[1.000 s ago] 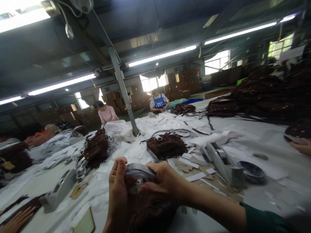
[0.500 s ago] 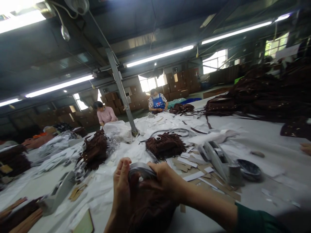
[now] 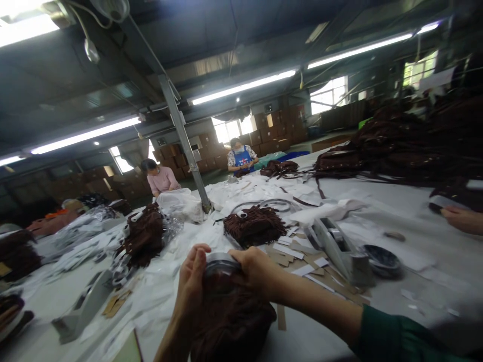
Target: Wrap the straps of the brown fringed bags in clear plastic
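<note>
You hold a dark brown, soft leather-look bag [image 3: 236, 317] close in front of you at 12 o'clock, just above the white worktable [image 3: 302, 332], with a curved, shiny grey band [image 3: 222, 260] arching across its upper edge. Your left hand [image 3: 192, 276] grasps the bag at the band's left end, fingers bent and thumb alongside; your right hand [image 3: 256, 271] grips the right end, thumb laid near the band — its other fingertips are hidden, so you cannot tell exactly how they press. Beyond your hands at 12 o'clock sits a dark brown fringed bag [image 3: 256, 227], with loose white sheets [image 3: 226, 193] behind it. Flat tan and white cardboard strips [image 3: 302, 251] lie scattered at 1 o'clock, next to a grey, wedge-shaped tape dispenser [image 3: 341, 251] at 2 o'clock; a round black dish-like object [image 3: 383, 261] lies just beside that. Farther out at 2 o'clock, a co-worker's hand [image 3: 462, 220] holds a dark piece. A second grey, wedge-shaped dispenser [image 3: 81, 309] stands between 9 and 10 o'clock — another brown fringed bag [image 3: 145, 236] rests past it, nearer 11 o'clock.
</note>
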`<state>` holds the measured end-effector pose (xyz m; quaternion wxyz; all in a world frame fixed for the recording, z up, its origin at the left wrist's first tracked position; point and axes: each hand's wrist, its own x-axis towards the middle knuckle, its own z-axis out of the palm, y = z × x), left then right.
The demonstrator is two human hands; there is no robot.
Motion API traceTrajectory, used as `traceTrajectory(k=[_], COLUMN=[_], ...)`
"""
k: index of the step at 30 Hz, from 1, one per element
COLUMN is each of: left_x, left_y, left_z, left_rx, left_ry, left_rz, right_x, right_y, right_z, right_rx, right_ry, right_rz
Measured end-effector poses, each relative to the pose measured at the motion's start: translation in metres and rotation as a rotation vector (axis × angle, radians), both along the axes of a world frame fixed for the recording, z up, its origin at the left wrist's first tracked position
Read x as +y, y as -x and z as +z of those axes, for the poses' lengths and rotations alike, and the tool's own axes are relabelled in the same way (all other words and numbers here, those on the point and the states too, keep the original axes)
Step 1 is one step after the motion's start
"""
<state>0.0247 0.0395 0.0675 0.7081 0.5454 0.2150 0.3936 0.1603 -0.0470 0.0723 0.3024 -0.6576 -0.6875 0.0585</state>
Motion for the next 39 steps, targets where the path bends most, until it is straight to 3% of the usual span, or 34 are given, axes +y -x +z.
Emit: traceTrajectory(k=[3, 5, 9, 12, 14, 16, 19, 21, 23, 26, 28, 31, 34, 36, 39], left_x=[0.006, 0.004, 0.0, 0.01, 0.02, 0.029, 0.031, 0.028, 0.026, 0.032, 0.038, 0.045, 0.045, 0.044, 0.048], left_y=[0.001, 0.002, -0.003, -0.007, -0.007, -0.006, -0.006, -0.008, -0.013, -0.019, -0.022, -0.025, -0.03, -0.037, -0.05], left_z=[-0.001, 0.01, 0.033, 0.034, 0.028, 0.024, 0.026, 0.03, 0.032, 0.026, 0.019, 0.012, 0.013, 0.013, 0.005], left_rx=[0.289, 0.329, -0.021, -0.232, -0.149, 0.069, 0.301, 0.226, 0.014, -0.188, -0.081, 0.284, 0.445, 0.33, 0.0], left_ry=[-0.375, -0.454, -0.217, -0.116, -0.146, -0.215, -0.285, -0.253, -0.157, -0.026, -0.093, -0.399, -0.537, -0.419, -0.126], left_rz=[-0.218, -0.195, 0.056, 0.14, 0.048, -0.122, -0.292, -0.236, -0.083, 0.062, 0.012, -0.18, -0.286, -0.235, -0.028], right_x=[-0.002, 0.001, 0.019, 0.03, 0.032, 0.031, 0.032, 0.035, 0.04, 0.045, 0.045, 0.043, 0.046, 0.051, 0.059], right_y=[-0.004, -0.004, -0.006, -0.014, -0.021, -0.025, -0.024, -0.021, -0.018, -0.019, -0.025, -0.035, -0.042, -0.045, -0.05], right_z=[0.006, 0.018, 0.037, 0.036, 0.031, 0.027, 0.021, 0.017, 0.011, 0.0, -0.005, -0.008, -0.009, -0.012, -0.023], right_rx=[-0.34, -0.349, 0.038, 0.266, 0.203, 0.016, -0.143, -0.037, 0.15, 0.281, 0.16, -0.144, -0.121, 0.103, 0.462], right_ry=[0.074, 0.027, -0.159, -0.128, -0.055, -0.005, -0.017, -0.073, -0.13, -0.165, -0.131, -0.035, -0.031, -0.068, -0.07], right_rz=[-0.038, 0.011, 0.135, 0.231, 0.193, 0.139, 0.156, 0.181, 0.192, 0.169, 0.087, 0.003, 0.096, 0.171, 0.201])
